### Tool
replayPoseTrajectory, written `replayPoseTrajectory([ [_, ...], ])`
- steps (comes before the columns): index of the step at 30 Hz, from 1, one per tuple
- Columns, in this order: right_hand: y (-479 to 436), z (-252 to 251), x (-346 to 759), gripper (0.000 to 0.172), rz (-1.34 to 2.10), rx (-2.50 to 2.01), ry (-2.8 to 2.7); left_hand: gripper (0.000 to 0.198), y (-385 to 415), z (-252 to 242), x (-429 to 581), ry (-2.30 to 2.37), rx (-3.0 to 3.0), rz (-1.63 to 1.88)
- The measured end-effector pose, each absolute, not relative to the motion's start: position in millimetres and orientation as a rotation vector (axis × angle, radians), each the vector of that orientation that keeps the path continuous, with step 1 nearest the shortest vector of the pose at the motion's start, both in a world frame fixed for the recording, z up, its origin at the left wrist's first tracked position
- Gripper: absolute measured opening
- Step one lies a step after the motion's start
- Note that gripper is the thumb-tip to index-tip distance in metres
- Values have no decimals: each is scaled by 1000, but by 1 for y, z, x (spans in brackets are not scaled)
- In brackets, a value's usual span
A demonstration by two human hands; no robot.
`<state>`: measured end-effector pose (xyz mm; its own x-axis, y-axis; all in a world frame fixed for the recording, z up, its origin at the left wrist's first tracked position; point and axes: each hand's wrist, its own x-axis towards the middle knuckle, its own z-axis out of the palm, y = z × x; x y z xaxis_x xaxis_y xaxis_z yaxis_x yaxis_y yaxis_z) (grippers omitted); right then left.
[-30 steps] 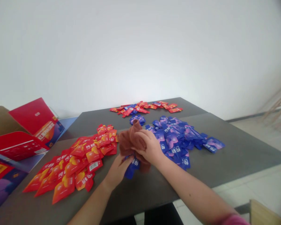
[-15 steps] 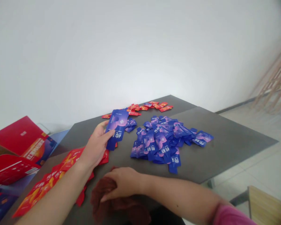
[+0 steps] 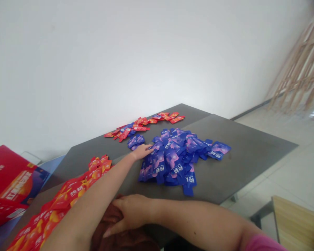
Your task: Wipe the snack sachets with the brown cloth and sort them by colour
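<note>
My left hand [image 3: 143, 151] reaches across to the near left side of a heap of blue sachets [image 3: 172, 158], fingers stretched out and touching the topmost ones. No sachet is visibly lifted in it. Below, my right hand [image 3: 133, 208] grips a bunched brown cloth [image 3: 128, 238] near the table's front edge. Part of that cloth is hidden by my left forearm. Red-orange sachets [image 3: 75, 190] lie overlapping in a long heap on the left, also partly behind the forearm.
Along the back of the dark table [image 3: 251, 146] runs a row of mixed red and blue sachets [image 3: 143, 123]. An open red carton [image 3: 13, 174] stands at the left. A wooden stool [image 3: 298, 219] is at lower right, and a white wall rises behind.
My left hand has moved right and away from me to the blue heap; the blue sachet it held up no longer shows in it. My right hand keeps hold of the cloth. The view shifted slightly.
</note>
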<state>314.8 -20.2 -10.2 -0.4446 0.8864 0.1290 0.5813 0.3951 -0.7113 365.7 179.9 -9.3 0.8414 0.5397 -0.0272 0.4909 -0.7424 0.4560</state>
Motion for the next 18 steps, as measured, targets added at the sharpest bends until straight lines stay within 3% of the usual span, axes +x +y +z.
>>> replayPoseTrajectory([
  [5, -22, -4, 315, 78, 854, -1261, -2197, 48, 193, -17, 367, 847, 2688, 194],
  [11, -22, -3, 312, 73, 872, -1293, -2207, 56, 234, -8, 351, 1263, 2696, 417],
  [18, -20, -6, 312, 70, 910, -1305, -2209, 83, 274, -34, 356, 1459, 2662, 148],
])
